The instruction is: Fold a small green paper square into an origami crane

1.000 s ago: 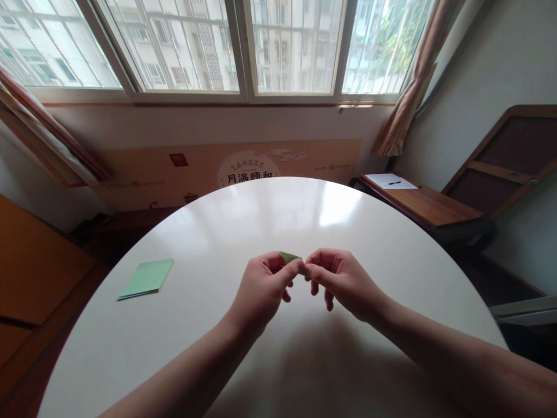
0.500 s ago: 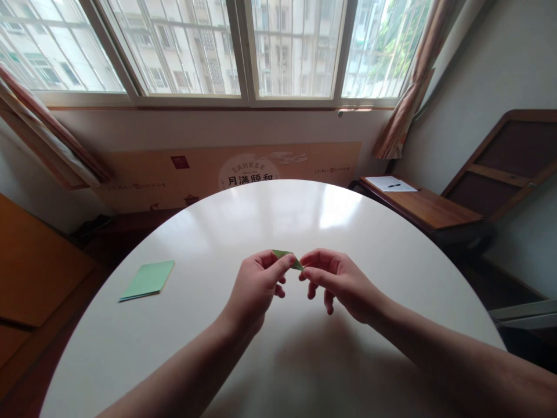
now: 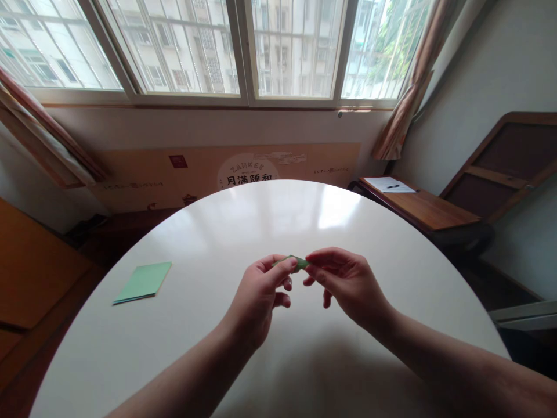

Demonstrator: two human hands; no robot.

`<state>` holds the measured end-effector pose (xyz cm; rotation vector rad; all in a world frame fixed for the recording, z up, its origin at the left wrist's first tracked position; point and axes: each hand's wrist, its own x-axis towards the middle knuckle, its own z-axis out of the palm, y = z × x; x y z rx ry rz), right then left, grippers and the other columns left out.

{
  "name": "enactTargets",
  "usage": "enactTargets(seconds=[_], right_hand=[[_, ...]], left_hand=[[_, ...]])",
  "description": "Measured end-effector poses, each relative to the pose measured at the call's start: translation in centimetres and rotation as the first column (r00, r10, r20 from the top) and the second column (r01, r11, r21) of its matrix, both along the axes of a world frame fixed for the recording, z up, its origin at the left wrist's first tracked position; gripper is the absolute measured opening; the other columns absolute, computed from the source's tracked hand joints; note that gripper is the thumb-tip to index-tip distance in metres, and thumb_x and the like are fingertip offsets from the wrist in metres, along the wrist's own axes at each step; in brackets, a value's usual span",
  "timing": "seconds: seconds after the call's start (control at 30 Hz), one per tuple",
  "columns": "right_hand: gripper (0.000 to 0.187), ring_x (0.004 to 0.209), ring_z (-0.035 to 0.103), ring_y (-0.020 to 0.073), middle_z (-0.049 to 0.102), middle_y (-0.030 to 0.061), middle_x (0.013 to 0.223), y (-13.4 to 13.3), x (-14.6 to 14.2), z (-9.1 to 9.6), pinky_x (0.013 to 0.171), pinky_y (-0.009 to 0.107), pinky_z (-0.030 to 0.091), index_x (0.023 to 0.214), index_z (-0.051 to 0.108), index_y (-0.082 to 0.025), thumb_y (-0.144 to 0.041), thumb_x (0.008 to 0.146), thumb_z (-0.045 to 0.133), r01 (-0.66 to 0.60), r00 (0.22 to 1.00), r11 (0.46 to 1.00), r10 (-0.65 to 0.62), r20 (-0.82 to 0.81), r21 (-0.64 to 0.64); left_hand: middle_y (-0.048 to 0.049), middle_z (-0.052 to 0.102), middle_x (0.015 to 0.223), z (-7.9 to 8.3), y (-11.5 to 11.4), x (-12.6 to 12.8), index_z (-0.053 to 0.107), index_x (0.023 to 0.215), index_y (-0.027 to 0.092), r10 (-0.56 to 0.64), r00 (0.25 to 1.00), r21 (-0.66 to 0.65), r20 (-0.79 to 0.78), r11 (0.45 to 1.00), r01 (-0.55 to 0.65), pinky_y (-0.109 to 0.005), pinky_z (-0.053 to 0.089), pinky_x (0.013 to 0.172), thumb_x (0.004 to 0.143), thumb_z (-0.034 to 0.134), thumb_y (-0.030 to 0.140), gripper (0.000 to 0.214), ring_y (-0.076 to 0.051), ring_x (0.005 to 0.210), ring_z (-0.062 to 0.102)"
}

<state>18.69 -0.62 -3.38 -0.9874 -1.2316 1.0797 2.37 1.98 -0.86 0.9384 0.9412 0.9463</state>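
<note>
A small folded piece of green paper (image 3: 299,264) is held up above the white round table (image 3: 209,232). My left hand (image 3: 261,290) pinches its left part between thumb and index finger. At its right tip, my right hand (image 3: 348,281) has thumb and index finger closed on the paper, the other fingers loosely curled below. Much of the paper is hidden behind my left thumb and fingers, so its full shape does not show. Off to the left on the table lies a stack of light green square paper (image 3: 143,281).
Beyond the table's right far edge stands a wooden bench (image 3: 444,206) carrying a white sheet (image 3: 387,185) with a pen (image 3: 393,186). A printed cardboard panel (image 3: 191,165) leans under the window. Curtains (image 3: 402,125) hang at both sides.
The folded green paper has turned in my fingers, its right tip now higher and the piece lying flatter. My right hand has shifted slightly right and closed more firmly on the tip.
</note>
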Motion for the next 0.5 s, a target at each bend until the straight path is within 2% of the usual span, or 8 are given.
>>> enactTargets(seconds=[0.2,0.37,0.5], right_hand=[[0.027,0.072,0.071,0.0216,0.074,0.0059,0.081,0.00,0.27,0.47,0.036,0.020,0.050,0.102,0.072,-0.021,-0.033,0.079,0.080,-0.031,0.982,0.998,0.022,-0.188,-0.047],[0.017,0.067,0.064,0.0170,0.072,0.0047,0.079,0.02,0.19,0.44,0.036,0.017,0.048,0.094,0.076,-0.022,-0.033,0.081,0.079,-0.129,0.970,0.986,0.104,-0.220,-0.103],[0.016,0.066,0.060,0.0156,0.069,0.0043,0.075,0.11,0.12,0.54,0.037,0.016,0.046,0.088,0.077,-0.020,-0.034,0.081,0.079,-0.139,0.972,0.981,0.109,-0.208,-0.137]], left_hand=[[-0.0022,0.062,0.068,0.24,-0.13,-0.34,0.070,0.069,0.016,-0.119,0.991,0.083,-0.060,0.989,0.124,-0.018,0.038,0.043,0.070,0.080,0.031,0.018,-0.011,0.057,0.047],[-0.0024,0.064,0.067,0.44,-0.21,-0.33,0.070,0.066,0.017,-0.080,0.993,0.130,-0.084,0.987,0.091,-0.019,0.042,0.049,0.072,0.080,0.035,0.022,-0.013,0.066,0.054],[-0.0032,0.067,0.068,0.41,-0.19,-0.36,0.072,0.067,0.016,-0.091,0.983,0.147,-0.162,0.982,0.116,-0.021,0.044,0.054,0.074,0.079,0.037,0.024,-0.014,0.066,0.055]])
